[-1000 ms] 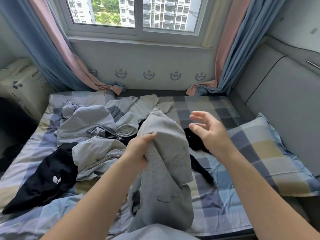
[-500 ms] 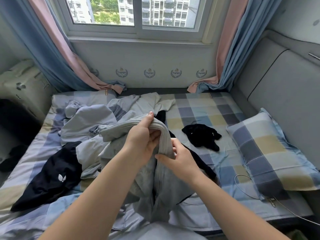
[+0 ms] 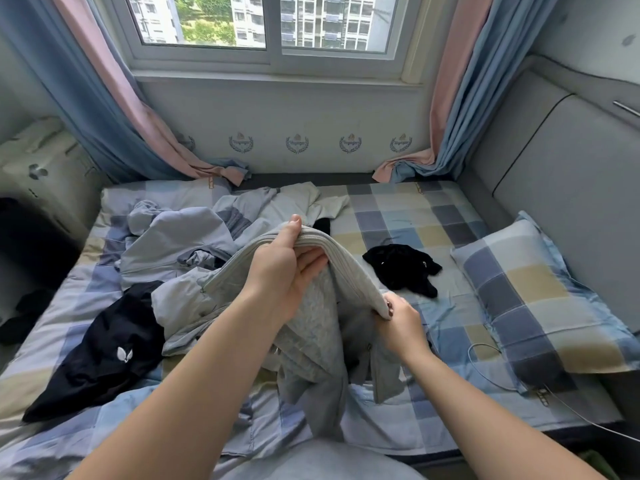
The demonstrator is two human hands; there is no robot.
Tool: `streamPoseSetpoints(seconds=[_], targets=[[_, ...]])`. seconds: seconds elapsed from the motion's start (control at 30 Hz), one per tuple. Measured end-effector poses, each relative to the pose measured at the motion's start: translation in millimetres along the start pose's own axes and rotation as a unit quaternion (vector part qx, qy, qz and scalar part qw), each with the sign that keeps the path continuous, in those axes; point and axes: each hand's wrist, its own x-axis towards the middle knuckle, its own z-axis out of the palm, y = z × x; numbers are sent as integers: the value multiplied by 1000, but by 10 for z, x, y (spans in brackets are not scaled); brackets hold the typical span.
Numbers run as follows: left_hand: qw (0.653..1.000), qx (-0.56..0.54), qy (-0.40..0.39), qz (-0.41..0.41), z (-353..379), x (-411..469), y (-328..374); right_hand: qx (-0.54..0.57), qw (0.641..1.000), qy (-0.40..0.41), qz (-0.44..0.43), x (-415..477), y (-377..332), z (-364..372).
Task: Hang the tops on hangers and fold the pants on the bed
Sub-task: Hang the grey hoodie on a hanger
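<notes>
Left hand (image 3: 282,271): clenched on the ribbed band (image 3: 349,268) of a grey sweat garment (image 3: 311,327), thumb lying over the top of the band and fingers tucked beneath it, holding it raised above the bed (image 3: 398,216).
Right hand (image 3: 403,322): pinching the same band at its lower end, lower than the left hand and to its right; the band runs taut in an arc between the two hands.
Grey sweat garment: hangs from both hands, its body bunched below the wrists and trailing onto the sheet toward the person; a zip shows on it just left of the left wrist. I cannot tell whether it is a top or pants.
Black garment with white logo (image 3: 104,351): flat on the bed, left of the left forearm, near the person.
Pale blue-grey clothes (image 3: 180,237): a crumpled heap left of and beyond the left hand.
Small black garment (image 3: 401,268): on the sheet just beyond the right hand, apart from the heap.
Checked pillow (image 3: 540,299): right of the right hand, against the grey padded headboard (image 3: 571,188).
White cable (image 3: 485,368): looped on the sheet right of the right forearm, beside the pillow.
Window (image 3: 266,26): far beyond both hands, pink-and-blue curtains (image 3: 460,109) on either side.
</notes>
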Motion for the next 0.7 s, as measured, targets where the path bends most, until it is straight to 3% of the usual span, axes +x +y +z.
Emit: streamPoseSetpoints(seconds=[0.13, 0.33, 0.5, 0.7], targets=[[999, 37, 4, 13, -97, 153, 45, 58, 998, -12, 18, 115, 92, -184], [975, 211, -64, 3, -214, 202, -108, 213, 977, -19, -23, 196, -262, -501], [900, 402, -146, -80, -287, 75, -539, 222, 972, -58, -58, 143, -536, -507], [826, 497, -228, -134, -406, 27, -879, 339, 938, -3, 67, 103, -736, -680]])
